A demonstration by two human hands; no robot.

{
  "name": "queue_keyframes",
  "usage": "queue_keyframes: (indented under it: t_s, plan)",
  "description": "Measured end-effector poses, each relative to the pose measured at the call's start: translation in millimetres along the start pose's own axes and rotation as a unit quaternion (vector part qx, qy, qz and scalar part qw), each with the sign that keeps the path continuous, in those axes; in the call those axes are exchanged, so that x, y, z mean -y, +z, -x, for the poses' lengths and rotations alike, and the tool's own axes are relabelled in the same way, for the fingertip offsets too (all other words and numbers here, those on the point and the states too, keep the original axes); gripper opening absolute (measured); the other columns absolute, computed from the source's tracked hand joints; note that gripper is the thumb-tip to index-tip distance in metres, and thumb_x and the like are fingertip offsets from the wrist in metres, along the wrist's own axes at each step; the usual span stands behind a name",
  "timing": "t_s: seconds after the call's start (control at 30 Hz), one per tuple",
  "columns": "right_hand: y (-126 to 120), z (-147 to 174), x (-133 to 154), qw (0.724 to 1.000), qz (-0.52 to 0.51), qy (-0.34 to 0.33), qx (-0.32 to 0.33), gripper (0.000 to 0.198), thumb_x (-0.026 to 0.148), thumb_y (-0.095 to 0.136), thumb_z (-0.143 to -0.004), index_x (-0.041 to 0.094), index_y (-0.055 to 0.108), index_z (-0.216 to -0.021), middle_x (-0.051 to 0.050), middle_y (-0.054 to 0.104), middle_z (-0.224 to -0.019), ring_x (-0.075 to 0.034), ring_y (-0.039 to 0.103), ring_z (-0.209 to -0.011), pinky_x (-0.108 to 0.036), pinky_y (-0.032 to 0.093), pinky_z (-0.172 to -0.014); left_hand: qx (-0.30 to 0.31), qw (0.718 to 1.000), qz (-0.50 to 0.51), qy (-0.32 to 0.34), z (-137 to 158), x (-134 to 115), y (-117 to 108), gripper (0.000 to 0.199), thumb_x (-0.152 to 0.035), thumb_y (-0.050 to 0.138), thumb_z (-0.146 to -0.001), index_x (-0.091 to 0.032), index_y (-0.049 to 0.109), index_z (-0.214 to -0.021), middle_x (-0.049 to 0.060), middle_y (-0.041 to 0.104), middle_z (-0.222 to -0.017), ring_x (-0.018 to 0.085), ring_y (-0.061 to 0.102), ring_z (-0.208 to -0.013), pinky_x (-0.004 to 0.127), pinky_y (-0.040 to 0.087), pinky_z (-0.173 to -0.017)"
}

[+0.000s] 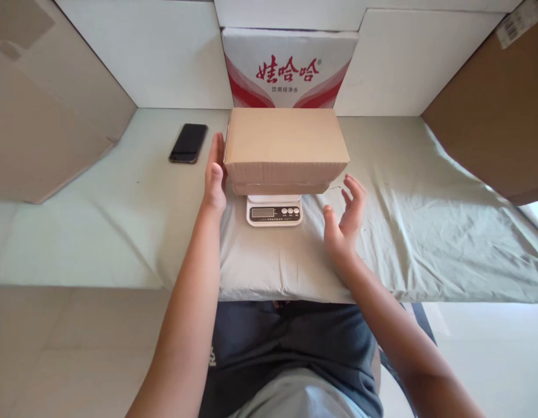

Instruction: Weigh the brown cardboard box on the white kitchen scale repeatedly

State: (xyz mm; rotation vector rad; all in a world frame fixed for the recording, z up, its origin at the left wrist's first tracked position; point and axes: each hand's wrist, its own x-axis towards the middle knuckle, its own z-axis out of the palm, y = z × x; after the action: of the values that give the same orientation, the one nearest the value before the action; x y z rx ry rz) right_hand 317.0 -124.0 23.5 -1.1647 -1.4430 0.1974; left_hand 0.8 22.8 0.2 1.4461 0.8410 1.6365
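1 cardboard box (287, 139) sits on a white scale (274, 213), with the left hand (215, 177) flat, gripping nothing, at its left side, whether touching I cannot tell, and the right hand (346, 217) spread with curved fingers, empty, near its front right corner.

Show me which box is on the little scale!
The small brown box, between the left hand and right hand: only it rests on the scale. The red-lettered white box is behind; bigger brown cardboard stands at each side.
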Motion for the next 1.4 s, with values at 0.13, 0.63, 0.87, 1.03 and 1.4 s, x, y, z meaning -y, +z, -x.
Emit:
queue_keyframes:
  t_s: [0.13, 0.63, 0.87, 1.03, 1.4]
  plan:
    - [0, 2, 19, 0.989, 0.046, -0.111, 0.087, 0.025, 0.032, 0.056, -0.112, 0.025, 0.077, -0.125, -0.01, 0.076, -0.103, -0.028, 0.076, -0.096, -0.047, 0.066, -0.089, -0.029, 0.999, 0.026, -0.008, -3, 4, -2, 0.108, -0.113, 0.055, -0.083, -0.052, 0.058, -0.173, -0.006, 0.033, -0.197, 0.034, 0.02, -0.187, 0.051, 0.026, -0.152]
    - [11, 6, 35, 0.92, 0.239, -0.105, 0.293, 0.044, 0.029, 0.056, -0.114, 0.013, 0.087, -0.141, -0.016, 0.066, -0.102, -0.029, 0.062, -0.092, -0.044, 0.057, -0.08, -0.051, 0.998, 0.022, -0.017, -8, 0, 3, 0.103, -0.113, 0.05, -0.086, -0.051, 0.064, -0.167, -0.007, 0.043, -0.193, 0.032, 0.019, -0.188, 0.051, 0.025, -0.153]
    - [13, 11, 34, 0.923, 0.241, -0.135, 0.269, 0.037, 0.032, 0.059, -0.113, 0.015, 0.082, -0.136, -0.016, 0.069, -0.107, -0.03, 0.063, -0.094, -0.044, 0.055, -0.082, -0.041, 0.999, 0.027, -0.002, -7, 3, 1, 0.105, -0.113, 0.053, -0.085, -0.049, 0.065, -0.167, -0.004, 0.043, -0.192, 0.034, 0.026, -0.186, 0.052, 0.028, -0.152]
    - [13, 5, 24, 0.986, 0.066, -0.098, 0.117, 0.012, 0.026, 0.06, -0.107, 0.024, 0.07, -0.114, -0.006, 0.064, -0.098, -0.024, 0.061, -0.087, -0.039, 0.05, -0.078, -0.047, 0.999, 0.016, -0.004, -7, 4, -2, 0.105, -0.112, 0.051, -0.086, -0.049, 0.064, -0.168, -0.004, 0.043, -0.193, 0.033, 0.025, -0.186, 0.051, 0.03, -0.151]
    - [12, -24, 16, 0.945, -0.171, 0.27, -0.069, 0.022, 0.037, 0.066, -0.095, 0.028, 0.049, -0.086, 0.005, 0.045, -0.08, -0.015, 0.044, -0.071, -0.032, 0.039, -0.072, -0.007, 0.999, 0.028, -0.027, -8, -2, 8, 0.108, -0.111, 0.041, -0.09, -0.047, 0.054, -0.176, 0.0, 0.045, -0.192, 0.033, 0.024, -0.186, 0.053, 0.023, -0.153]
